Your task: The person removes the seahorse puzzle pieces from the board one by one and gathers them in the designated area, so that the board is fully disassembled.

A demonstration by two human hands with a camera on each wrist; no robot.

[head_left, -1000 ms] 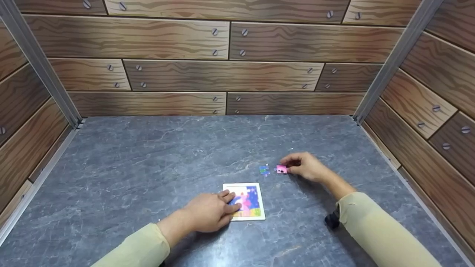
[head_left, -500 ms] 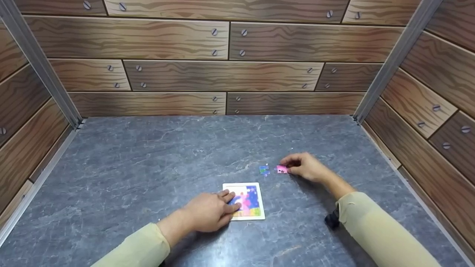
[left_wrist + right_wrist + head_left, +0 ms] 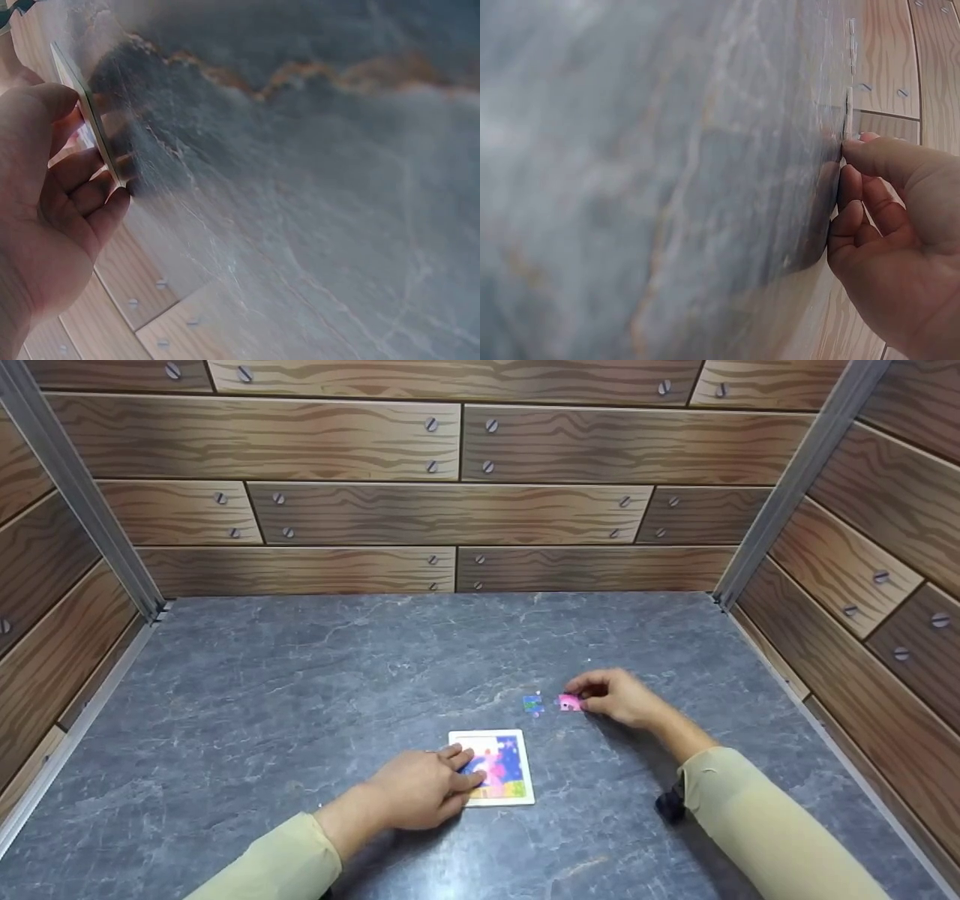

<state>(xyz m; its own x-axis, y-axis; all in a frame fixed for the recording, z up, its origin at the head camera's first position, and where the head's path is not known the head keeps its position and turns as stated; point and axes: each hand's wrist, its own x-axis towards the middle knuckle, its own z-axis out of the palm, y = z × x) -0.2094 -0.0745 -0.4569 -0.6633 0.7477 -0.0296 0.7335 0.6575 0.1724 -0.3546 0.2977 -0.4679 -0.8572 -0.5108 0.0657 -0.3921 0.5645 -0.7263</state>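
A white-framed jigsaw puzzle point(image 3: 511, 761) with a blue, pink and yellow picture lies flat on the table. My left hand point(image 3: 420, 789) rests on its left part, fingers extended over the picture. In the left wrist view the puzzle point(image 3: 94, 124) shows edge-on, with the left hand point(image 3: 56, 180) against it. Beyond and to the right, my right hand point(image 3: 624, 699) holds a pink puzzle piece point(image 3: 569, 703) between thumb and forefinger, low at the tabletop. The right wrist view shows the right hand point(image 3: 900, 217) with its thumb at a thin piece point(image 3: 848, 112) seen edge-on.
A blue-green puzzle piece point(image 3: 533, 704) lies just left of the pink one. The grey marbled table point(image 3: 300, 675) is bordered by wood-patterned walls point(image 3: 360, 514) at the back and sides, with metal corner posts point(image 3: 780, 502).
The pink piece has turned or tilted slightly under the right hand's fingertips. Both hands otherwise stay in place, and the puzzle has not moved on the table.
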